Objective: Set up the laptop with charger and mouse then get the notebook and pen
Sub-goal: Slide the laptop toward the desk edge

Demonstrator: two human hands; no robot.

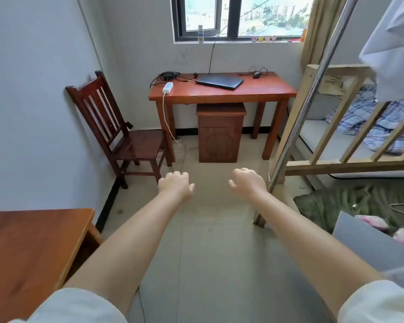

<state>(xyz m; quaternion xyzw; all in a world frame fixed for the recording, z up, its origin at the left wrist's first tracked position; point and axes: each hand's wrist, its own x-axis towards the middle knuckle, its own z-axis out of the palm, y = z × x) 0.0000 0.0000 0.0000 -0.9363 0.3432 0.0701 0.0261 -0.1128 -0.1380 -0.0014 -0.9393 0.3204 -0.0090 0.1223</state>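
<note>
I see the desk (261, 93) under the window, well ahead, chair (117, 127) left of it. The closed laptop (219, 81) lies mid-desk, charger (167, 75) back-left beside the power strip (168, 87), mouse (256, 74) back-right. My left hand (175, 184) and right hand (247, 183) reach forward, fingers loosely curled, grasping nothing. Notebook and pen: not visible.

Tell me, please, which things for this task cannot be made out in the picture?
Head view only:
- Notebook and pen: not visible anywhere; possibly inside the brown wooden cabinet under the red-brown wooden desk, closed front.
- Closed dark laptop: ports too small to see.
- Black charger brick: its cables tangle, ends unclear.
- Small black wired mouse: plug too small.
- White power strip: its cord's end is lost on the floor.
</note>
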